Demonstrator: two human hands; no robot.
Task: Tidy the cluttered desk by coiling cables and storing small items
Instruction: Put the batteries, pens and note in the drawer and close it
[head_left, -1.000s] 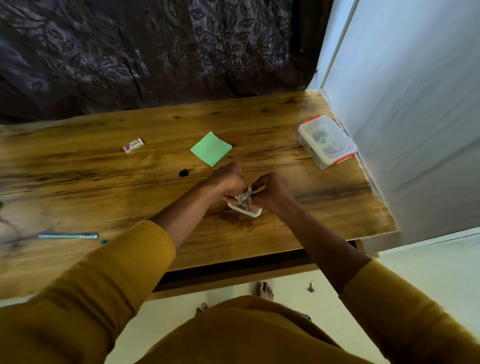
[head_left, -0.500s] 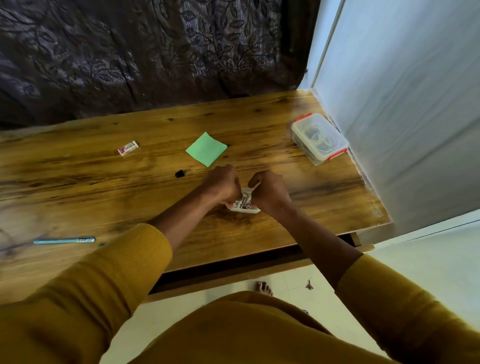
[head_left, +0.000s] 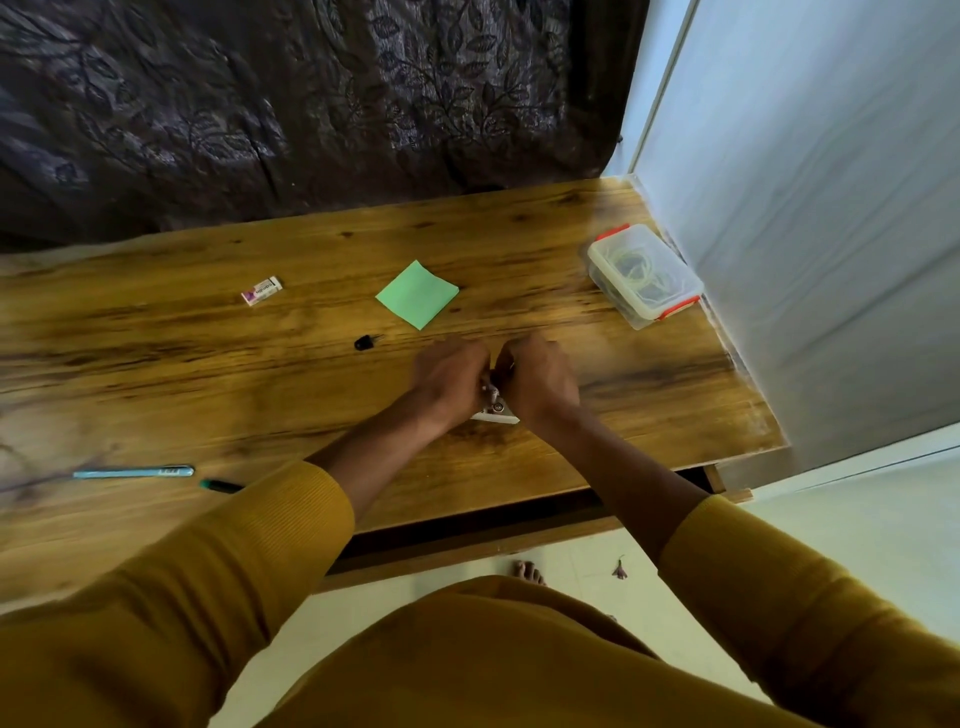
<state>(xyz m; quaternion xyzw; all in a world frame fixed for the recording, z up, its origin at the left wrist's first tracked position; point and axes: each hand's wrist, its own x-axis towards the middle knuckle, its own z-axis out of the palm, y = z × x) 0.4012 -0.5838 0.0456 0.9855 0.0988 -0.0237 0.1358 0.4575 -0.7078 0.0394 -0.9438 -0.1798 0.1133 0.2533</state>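
Hands, left hand (head_left: 451, 382) and right hand (head_left: 537, 382), pinch white packet (head_left: 496, 413) near sticky note (head_left: 417, 294).

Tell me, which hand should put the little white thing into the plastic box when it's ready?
Probably the right hand. The plastic box sits at the desk's far right edge, on that hand's side. Both hands grip the small white item now; the left hand would have to cross over.
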